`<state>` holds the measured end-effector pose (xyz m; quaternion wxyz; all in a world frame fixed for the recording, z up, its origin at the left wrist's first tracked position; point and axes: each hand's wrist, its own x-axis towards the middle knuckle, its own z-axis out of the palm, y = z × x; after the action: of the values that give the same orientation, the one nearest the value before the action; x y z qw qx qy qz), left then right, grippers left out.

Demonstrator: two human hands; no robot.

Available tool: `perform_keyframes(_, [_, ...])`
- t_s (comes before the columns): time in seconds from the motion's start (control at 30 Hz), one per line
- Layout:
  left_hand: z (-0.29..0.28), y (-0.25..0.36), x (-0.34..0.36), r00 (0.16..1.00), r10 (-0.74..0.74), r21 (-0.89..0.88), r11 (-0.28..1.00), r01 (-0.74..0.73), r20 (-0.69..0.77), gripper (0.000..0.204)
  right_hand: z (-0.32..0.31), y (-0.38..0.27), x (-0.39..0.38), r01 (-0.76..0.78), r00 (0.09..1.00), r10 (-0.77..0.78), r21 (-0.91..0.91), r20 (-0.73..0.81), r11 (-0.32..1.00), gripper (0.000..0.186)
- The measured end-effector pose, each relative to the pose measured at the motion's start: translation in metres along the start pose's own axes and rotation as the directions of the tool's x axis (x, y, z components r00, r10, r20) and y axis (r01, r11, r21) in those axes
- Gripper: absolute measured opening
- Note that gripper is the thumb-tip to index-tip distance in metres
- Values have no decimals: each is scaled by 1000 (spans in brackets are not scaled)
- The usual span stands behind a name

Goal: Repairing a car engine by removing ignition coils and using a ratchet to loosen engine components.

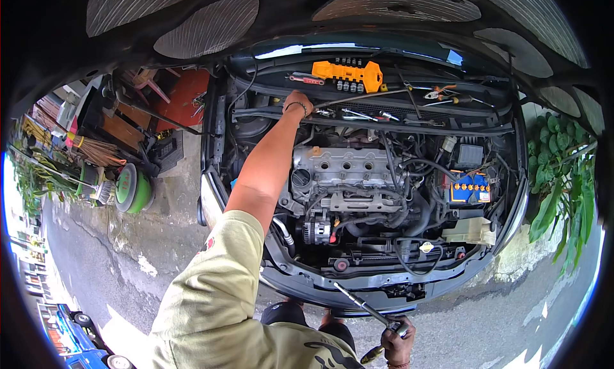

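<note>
My left hand [298,104] reaches to the cowl at the back of the engine bay, left of several metal tools [359,116], its fingers curled; what they hold, if anything, I cannot make out. Above it lie a small red tool [306,79] and an orange socket case [348,70] with several sockets. At the lower right, my right hand [396,345] grips a ratchet [395,327] fitted with a long extension, pointing up-left over the front bumper. In the middle sits the engine [345,158], with three round openings in its silver cover.
A blue-topped battery [470,188] is on the right of the bay; pliers [439,94] lie on the cowl. A green pot [132,188] and clutter stand left of the car [416,292], plants [558,171] on the right. The raised hood [396,4] arches overhead.
</note>
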<state>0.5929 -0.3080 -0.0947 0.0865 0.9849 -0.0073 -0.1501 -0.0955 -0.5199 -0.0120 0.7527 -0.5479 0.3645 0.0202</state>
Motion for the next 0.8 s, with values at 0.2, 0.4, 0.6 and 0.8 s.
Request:
perform_keyframes(0.2, [3, -7, -23, 922, 18, -76, 996, -51, -386, 38, 7, -3, 7, 22, 999, -26, 120, 35, 992, 43])
perform_keyframes(0.4, [-34, -37, -94, 823, -25, -406, 878, -254, -567, 18, 9, -11, 7, 47, 998, -49, 77, 26, 996, 46])
perform_keyframes(0.6, [-27, -57, -174, 970, -124, -927, -289, -239, -211, 12, 13, -32, 11, 153, 985, -157, 59, 65, 986, 49])
perform_keyframes(0.8, [22, -25, -299, 970, 43, -742, -637, 210, 238, 9, 45, -61, 17, 303, 929, -339, 223, 146, 926, 55])
